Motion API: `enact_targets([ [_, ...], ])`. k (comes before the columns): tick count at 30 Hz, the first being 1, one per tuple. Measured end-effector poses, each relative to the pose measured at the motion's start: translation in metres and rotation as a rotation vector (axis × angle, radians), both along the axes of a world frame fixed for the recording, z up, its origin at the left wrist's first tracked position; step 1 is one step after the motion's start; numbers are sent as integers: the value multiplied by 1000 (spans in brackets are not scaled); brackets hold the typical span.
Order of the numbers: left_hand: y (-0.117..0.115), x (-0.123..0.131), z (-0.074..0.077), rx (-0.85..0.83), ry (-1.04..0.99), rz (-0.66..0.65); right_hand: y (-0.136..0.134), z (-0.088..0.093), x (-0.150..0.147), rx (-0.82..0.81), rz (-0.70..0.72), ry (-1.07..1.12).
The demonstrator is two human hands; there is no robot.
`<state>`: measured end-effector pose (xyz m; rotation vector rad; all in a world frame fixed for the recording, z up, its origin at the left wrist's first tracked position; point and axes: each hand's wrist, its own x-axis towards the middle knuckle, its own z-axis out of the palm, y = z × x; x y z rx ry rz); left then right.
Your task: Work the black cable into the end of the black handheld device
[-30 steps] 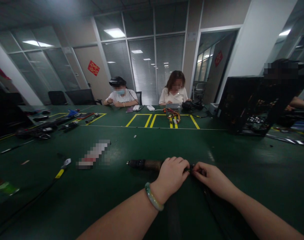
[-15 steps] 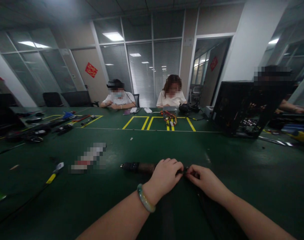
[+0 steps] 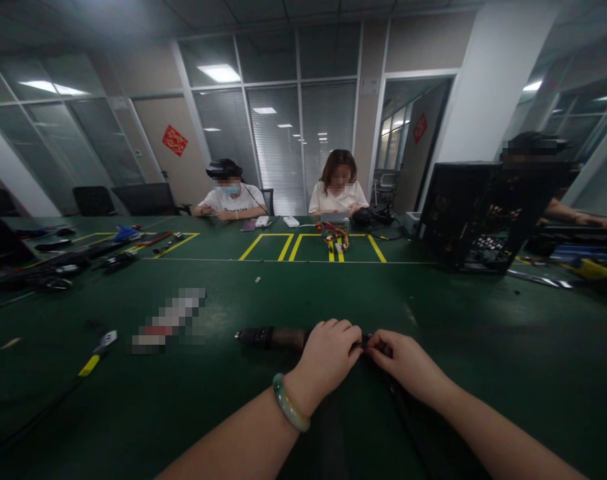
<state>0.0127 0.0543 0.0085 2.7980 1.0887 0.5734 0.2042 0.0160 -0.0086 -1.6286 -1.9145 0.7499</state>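
An inline electric screwdriver (image 3: pixel 283 338) lies across the green table, its bit end pointing left. My left hand (image 3: pixel 329 350) is wrapped over the rear part of its body and hides it. At the tool's right end, the fingertips of my right hand (image 3: pixel 400 357) pinch a small dark cable plug (image 3: pixel 366 339), mostly covered by the fingers. Both hands almost touch there. A dark cable (image 3: pixel 397 400) runs from beneath the right hand toward the near edge. Whether the plug is fully seated in the screwdriver, I cannot tell.
A black computer case (image 3: pixel 466 217) stands at the right. Coloured wires (image 3: pixel 337 237) lie beyond yellow tape marks. At left are a blurred-out strip (image 3: pixel 168 323), a cable with a yellow label (image 3: pixel 89 365) and several tools. Two people sit opposite; another is behind the case.
The view has shifted slightly, so everything sits a little further left. My hands keep the same hold at the rear end of the screwdriver.
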Motion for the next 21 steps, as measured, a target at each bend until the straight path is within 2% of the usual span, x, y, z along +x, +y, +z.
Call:
enact_targets([
  [8, 2, -1, -5, 34, -32, -12, -4, 2, 0, -1, -19, -1],
  [21, 1, -2, -5, 11, -69, -27, -2, 0, 0, 40, -16, -25],
])
